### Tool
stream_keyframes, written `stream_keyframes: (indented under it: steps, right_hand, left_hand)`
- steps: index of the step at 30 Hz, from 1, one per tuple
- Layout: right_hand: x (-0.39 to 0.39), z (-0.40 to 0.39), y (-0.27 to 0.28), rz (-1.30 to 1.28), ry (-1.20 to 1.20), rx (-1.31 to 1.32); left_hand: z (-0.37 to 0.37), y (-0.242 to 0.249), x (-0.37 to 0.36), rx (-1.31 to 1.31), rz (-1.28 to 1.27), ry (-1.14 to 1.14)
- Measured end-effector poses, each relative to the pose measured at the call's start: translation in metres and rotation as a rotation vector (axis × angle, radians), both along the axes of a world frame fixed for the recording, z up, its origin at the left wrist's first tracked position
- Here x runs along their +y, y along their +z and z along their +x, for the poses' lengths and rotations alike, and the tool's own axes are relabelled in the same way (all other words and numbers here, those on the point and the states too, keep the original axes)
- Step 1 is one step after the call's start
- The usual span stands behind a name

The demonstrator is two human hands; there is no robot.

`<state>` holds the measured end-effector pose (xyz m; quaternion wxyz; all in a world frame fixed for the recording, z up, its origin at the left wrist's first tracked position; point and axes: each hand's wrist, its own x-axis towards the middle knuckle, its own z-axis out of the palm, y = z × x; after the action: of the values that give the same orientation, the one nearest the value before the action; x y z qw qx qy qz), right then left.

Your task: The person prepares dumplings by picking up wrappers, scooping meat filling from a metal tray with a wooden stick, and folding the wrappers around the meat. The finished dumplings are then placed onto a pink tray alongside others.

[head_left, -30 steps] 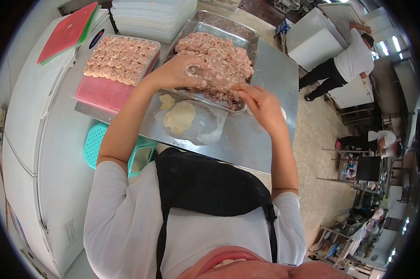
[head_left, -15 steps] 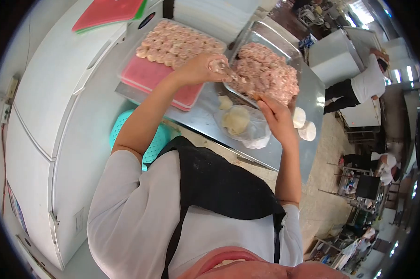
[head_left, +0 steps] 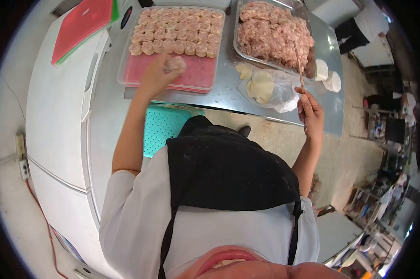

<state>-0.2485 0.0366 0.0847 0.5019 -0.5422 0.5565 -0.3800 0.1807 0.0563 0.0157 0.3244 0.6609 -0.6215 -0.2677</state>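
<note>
Over the bare pink part of the dumpling tray [head_left: 135, 72], my left hand [head_left: 155, 76] is closed around a meat-filled dumpling [head_left: 176, 65]. Rows of finished dumplings [head_left: 177, 29] fill the far part of that tray. My right hand [head_left: 311, 111] grips a thin wooden stick [head_left: 299, 65] upright, its upper end overlapping the ground meat [head_left: 275, 35] in this view. The meat is heaped in a metal pan [head_left: 238, 39]. Round dough wrappers [head_left: 260, 87] lie on a clear plastic bag [head_left: 284, 95] between my hands, near the table's front edge.
Two white round containers [head_left: 331, 81] stand right of the pan on the steel table [head_left: 224, 95]. A turquoise perforated basket [head_left: 165, 128] sits below the table. On the white freezer [head_left: 56, 125] at left lie red and green lids [head_left: 82, 30]. Another person [head_left: 370, 23] stands at the upper right.
My left hand has moved left from beside the meat pan to over the dumpling tray, carrying the dumpling. My right hand has drawn back from the meat, raising the stick. The view has turned.
</note>
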Motion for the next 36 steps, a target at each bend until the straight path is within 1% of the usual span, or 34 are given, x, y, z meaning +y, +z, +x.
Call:
stream_keyframes:
  steps: [1,4,5,7,11,13,14,16,17,19,20,22,23,25,26,28,29,31,32,33,34,36]
  right_hand:
    - [0.004,0.002,0.0,0.006,-0.019,-0.004]
    - [0.014,0.009,0.001,0.012,-0.06,-0.023]
    - [0.017,0.01,0.0,-0.001,-0.06,-0.018]
    - [0.022,0.005,-0.001,-0.014,-0.065,-0.013]
    - [0.034,-0.016,-0.011,0.0,-0.083,0.02]
    - [0.035,-0.021,-0.011,0.029,-0.104,0.045]
    - [0.036,-0.022,-0.01,0.042,-0.09,0.048]
    - [0.034,-0.022,-0.009,0.049,-0.076,0.05]
    - [0.032,-0.019,-0.009,0.045,-0.043,0.031]
    - [0.027,-0.014,-0.007,0.038,0.01,0.011]
    - [0.023,-0.009,-0.006,0.046,0.045,0.029]
    - [0.017,0.004,-0.003,0.05,0.096,0.039]
    - [0.015,0.009,-0.001,0.045,0.128,0.05]
    - [0.012,0.018,0.003,0.037,0.16,0.062]
    - [0.01,0.023,0.005,0.03,0.181,0.083]
    - [0.007,0.031,0.006,0.021,0.197,0.108]
    - [0.004,0.035,0.004,0.016,0.23,0.14]
    - [-0.004,0.047,0.005,0.007,0.266,0.173]
    - [-0.007,0.056,0.007,-0.023,0.301,0.214]
    - [-0.009,0.065,0.008,-0.05,0.336,0.256]
    - [-0.011,0.072,0.009,-0.048,0.339,0.261]
    - [-0.015,0.085,0.011,-0.053,0.37,0.212]
  left_hand:
    - [-0.019,-0.001,-0.007,0.058,-0.029,-0.062]
    - [-0.062,-0.004,-0.026,0.003,-0.068,-0.112]
    - [-0.068,-0.007,-0.029,0.001,-0.065,-0.121]
    - [-0.077,-0.013,-0.034,-0.088,-0.044,-0.16]
    - [-0.079,-0.019,-0.042,-0.082,-0.023,-0.148]
    - [-0.08,-0.029,-0.051,-0.215,-0.111,-0.13]
    - [-0.079,-0.033,-0.053,-0.215,-0.111,-0.128]
    - [-0.078,-0.03,-0.055,-0.261,-0.389,-0.181]
    - [-0.073,-0.028,-0.054,-0.263,-0.392,-0.177]
    - [-0.06,-0.006,-0.042,-0.066,-0.043,-0.225]
    - [-0.05,-0.001,-0.038,-0.073,-0.047,-0.204]
    - [-0.027,0.007,-0.029,-0.032,0.109,-0.144]
    - [-0.015,0.002,-0.026,-0.035,0.107,-0.131]
    - [0.016,-0.016,-0.024,-0.075,-0.047,0.05]
    - [0.036,-0.022,-0.025,-0.075,-0.049,0.051]
    - [0.067,-0.024,-0.027,-0.607,-0.246,0.281]
    - [0.071,-0.025,-0.027,-0.604,-0.246,0.282]
    - [0.074,-0.007,-0.026,-0.681,-0.444,0.172]
    - [0.082,-0.01,-0.029,-0.68,-0.445,0.174]
    - [0.093,-0.015,-0.035,-0.684,-0.394,0.149]
    - [0.102,-0.018,-0.039,-0.687,-0.341,0.126]
    - [0.113,-0.021,-0.04,-0.695,-0.335,0.124]
